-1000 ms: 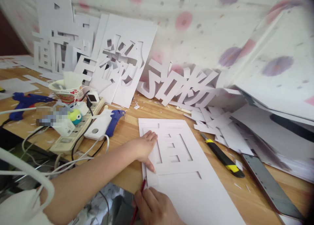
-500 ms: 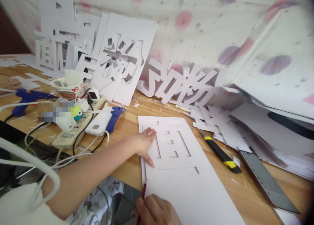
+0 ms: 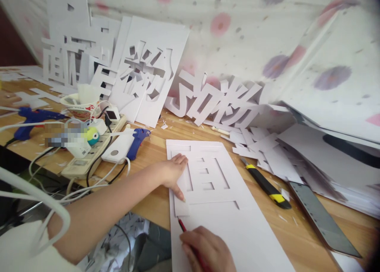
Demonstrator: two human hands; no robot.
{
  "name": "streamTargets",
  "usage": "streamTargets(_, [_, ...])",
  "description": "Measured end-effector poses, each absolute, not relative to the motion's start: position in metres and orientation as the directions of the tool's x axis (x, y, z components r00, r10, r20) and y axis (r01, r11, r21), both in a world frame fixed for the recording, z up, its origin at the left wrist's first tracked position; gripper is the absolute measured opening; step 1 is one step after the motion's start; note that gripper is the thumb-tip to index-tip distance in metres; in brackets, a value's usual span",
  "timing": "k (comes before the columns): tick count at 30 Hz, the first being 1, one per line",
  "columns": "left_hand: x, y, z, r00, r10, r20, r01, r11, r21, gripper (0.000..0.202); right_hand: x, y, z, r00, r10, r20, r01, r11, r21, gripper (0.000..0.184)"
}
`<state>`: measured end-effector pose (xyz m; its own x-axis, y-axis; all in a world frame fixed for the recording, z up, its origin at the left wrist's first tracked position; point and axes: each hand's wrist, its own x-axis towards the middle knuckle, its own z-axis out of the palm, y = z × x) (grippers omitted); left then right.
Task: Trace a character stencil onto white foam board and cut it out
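A white foam board (image 3: 243, 240) with cut-out character strokes lies on the wooden table in front of me. My left hand (image 3: 175, 171) rests on its left part with fingers spread, pressing on a narrow white strip (image 3: 181, 209) that lies along the board's left side. In my right hand (image 3: 212, 248) is a red pencil (image 3: 182, 226), its tip at the strip's lower end. To the right of the board lies a black and yellow utility knife (image 3: 264, 185).
A power strip (image 3: 74, 169) with tangled cables and a blue glue gun (image 3: 138, 141) sit left of the board. Another blue glue gun (image 3: 28, 119) lies farther left. Cut foam letters (image 3: 204, 105) lean at the back. A metal ruler-like plate (image 3: 323, 220) lies right.
My right hand has moved right and slightly up, and the pencil has gone from the strip's left edge to its lower end. My left hand stays in place.
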<state>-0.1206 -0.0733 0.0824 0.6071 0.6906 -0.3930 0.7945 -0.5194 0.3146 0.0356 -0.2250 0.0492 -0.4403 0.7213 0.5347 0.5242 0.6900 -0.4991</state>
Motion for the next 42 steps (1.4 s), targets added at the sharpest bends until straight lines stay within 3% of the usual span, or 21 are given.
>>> streamTargets(3, [-0.120,-0.073,0.083,0.606,0.692,-0.394,0.796,-0.515,0.318,0.130,0.050,-0.217,0.060,-0.399,0.889,0.227,0.429,0.399,-0.810,0.020])
streamTargets(5, [-0.119,-0.074,0.084,0.604,0.695,-0.390,0.797,-0.510,0.324,0.130,0.055,-0.211,0.064,-0.402,0.915,0.015,0.376,0.180,-0.909,0.024])
streamTargets(7, [-0.119,-0.074,0.084,0.602,0.699,-0.385,0.797,-0.507,0.327,0.130,0.056,-0.207,0.061,-0.396,0.917,-0.055,0.336,0.089,-0.938,0.029])
streamTargets(16, [-0.119,-0.076,0.085,0.584,0.702,-0.408,0.812,-0.509,0.285,0.127,0.061,-0.197,0.028,-0.442,0.896,-0.051,0.287,0.087,-0.954,0.030])
streamTargets(26, [-0.117,-0.075,0.085,0.581,0.696,-0.422,0.813,-0.522,0.259,0.124,0.064,-0.193,0.036,-0.502,0.857,-0.120,0.404,0.109,-0.908,0.025])
streamTargets(33, [-0.119,-0.074,0.080,0.604,0.695,-0.391,0.797,-0.542,0.267,0.124,0.064,-0.195,0.037,-0.430,0.887,-0.172,0.464,0.054,-0.884,0.023])
streamTargets(42, [-0.117,-0.074,0.084,0.590,0.686,-0.427,0.807,-0.520,0.280,0.125,0.062,-0.200,0.041,-0.313,0.934,-0.174,0.417,-0.029,-0.908,0.025])
